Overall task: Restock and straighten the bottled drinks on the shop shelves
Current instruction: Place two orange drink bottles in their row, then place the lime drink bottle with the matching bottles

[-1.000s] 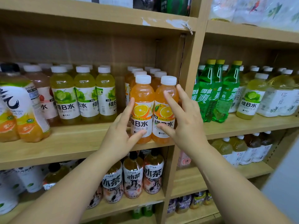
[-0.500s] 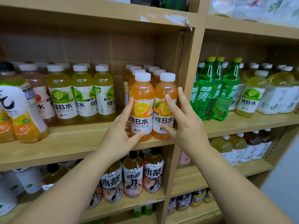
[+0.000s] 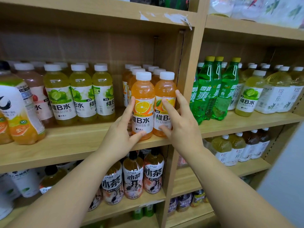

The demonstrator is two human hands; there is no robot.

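The left orange vitamin-water bottle (image 3: 142, 111) and the right orange vitamin-water bottle (image 3: 165, 89) stand touching at the shelf (image 3: 74, 142) front (more queue behind). The left hand (image 3: 120, 135) lays straight fingers along the left one, and the right hand (image 3: 183, 127) spreads its fingers wide on the right one's label.

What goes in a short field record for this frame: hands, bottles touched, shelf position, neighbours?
left hand: straight fingers against the left side of the left orange bottle, thumb low on its label
right hand: straight fingers on the label front and right side of the right orange bottle
bottles: both upright, side by side, near the front edge of the middle shelf
neighbours: lime bottles to the left, green soda bottles past the wooden upright
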